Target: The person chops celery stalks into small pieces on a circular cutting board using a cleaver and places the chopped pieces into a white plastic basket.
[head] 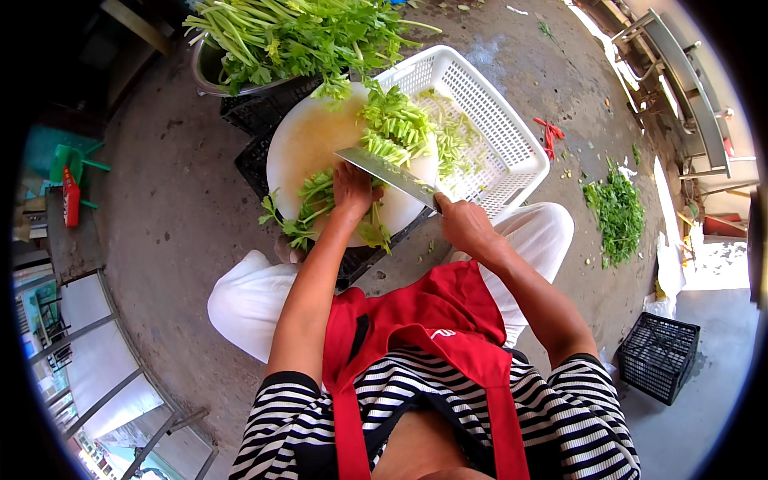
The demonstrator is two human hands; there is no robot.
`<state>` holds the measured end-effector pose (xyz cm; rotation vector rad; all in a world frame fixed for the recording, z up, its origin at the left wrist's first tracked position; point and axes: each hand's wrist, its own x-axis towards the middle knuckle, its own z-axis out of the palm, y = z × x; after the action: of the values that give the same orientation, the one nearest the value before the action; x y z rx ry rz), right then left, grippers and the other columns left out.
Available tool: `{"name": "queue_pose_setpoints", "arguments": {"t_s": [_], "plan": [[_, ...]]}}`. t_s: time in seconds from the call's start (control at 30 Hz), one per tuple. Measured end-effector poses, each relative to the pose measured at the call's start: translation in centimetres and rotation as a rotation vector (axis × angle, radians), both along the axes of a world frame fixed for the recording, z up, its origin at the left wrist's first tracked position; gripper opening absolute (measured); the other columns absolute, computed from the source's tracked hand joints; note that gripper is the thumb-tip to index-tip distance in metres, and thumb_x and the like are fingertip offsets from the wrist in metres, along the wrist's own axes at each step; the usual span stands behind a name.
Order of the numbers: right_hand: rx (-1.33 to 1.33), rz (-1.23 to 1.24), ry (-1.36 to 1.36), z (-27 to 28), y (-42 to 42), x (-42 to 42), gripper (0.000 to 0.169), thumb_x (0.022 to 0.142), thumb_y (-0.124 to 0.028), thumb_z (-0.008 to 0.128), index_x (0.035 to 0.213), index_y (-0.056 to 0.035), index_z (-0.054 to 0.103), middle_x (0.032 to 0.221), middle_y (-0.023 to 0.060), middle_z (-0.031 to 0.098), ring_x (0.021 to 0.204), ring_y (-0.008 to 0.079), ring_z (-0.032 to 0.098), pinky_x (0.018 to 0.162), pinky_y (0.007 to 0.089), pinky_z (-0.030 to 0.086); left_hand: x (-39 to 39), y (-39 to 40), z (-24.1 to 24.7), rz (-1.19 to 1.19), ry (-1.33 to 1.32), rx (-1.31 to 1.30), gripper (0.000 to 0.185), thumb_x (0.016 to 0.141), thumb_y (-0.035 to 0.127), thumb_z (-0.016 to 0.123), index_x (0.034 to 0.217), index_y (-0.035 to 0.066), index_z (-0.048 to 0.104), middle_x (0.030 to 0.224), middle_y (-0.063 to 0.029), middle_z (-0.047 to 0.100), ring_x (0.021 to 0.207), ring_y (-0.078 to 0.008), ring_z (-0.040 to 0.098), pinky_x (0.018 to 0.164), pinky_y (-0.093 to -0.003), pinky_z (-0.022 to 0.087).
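My right hand [467,225] grips the handle of a cleaver [387,174], whose wide blade reaches left over a round white cutting board [300,138]. Close to the blade's far end, my left hand [354,187] presses on a bunch of leafy celery [315,195], with leaves hanging over the board's near edge. Beyond the blade lies a pile of cut celery pieces [399,129] at the board's right side. More cut pieces [453,144] lie in a white perforated plastic basket [486,84] against the board's right.
Whole celery [300,36] fills a metal basin [207,66] on a black crate [261,108] at the upper left. Celery leaves [615,216] and a red strip [549,137] lie on the concrete floor at right. Another black crate [659,357] stands lower right.
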<state>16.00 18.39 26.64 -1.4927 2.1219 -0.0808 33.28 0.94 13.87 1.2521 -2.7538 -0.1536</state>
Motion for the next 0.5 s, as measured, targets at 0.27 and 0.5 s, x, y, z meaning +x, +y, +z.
{"name": "queue_pose_setpoints", "arguments": {"t_s": [0.27, 0.5], "plan": [[-0.125, 0.004, -0.03, -8.6, -9.4, -1.4, 0.04, 0.084, -0.01, 0.051, 0.122, -0.0064, 0.063, 0.083, 0.0269, 0.068, 0.081, 0.0436, 0.068, 0.073, 0.0515, 0.054, -1.1, -0.1, -0.4, -0.062, 0.044, 0.055, 0.073, 0.062, 0.038, 0.088, 0.115, -0.001, 0.056, 0.11, -0.0183, 0.056, 0.106, -0.0355, 0.053, 0.09, -0.0457, 0.044], [-0.199, -0.119, -0.155, -3.4, -5.9, -2.0, 0.044, 0.083, -0.012, 0.052, 0.124, -0.0084, 0.066, 0.095, 0.0278, 0.07, 0.087, 0.0441, 0.068, 0.079, 0.05, 0.055, -1.3, -3.3, -0.7, -0.059, 0.093, 0.114, 0.076, 0.063, 0.038, 0.088, 0.116, -0.004, 0.052, 0.117, -0.0221, 0.054, 0.112, -0.0399, 0.05, 0.097, -0.0482, 0.043]]}}
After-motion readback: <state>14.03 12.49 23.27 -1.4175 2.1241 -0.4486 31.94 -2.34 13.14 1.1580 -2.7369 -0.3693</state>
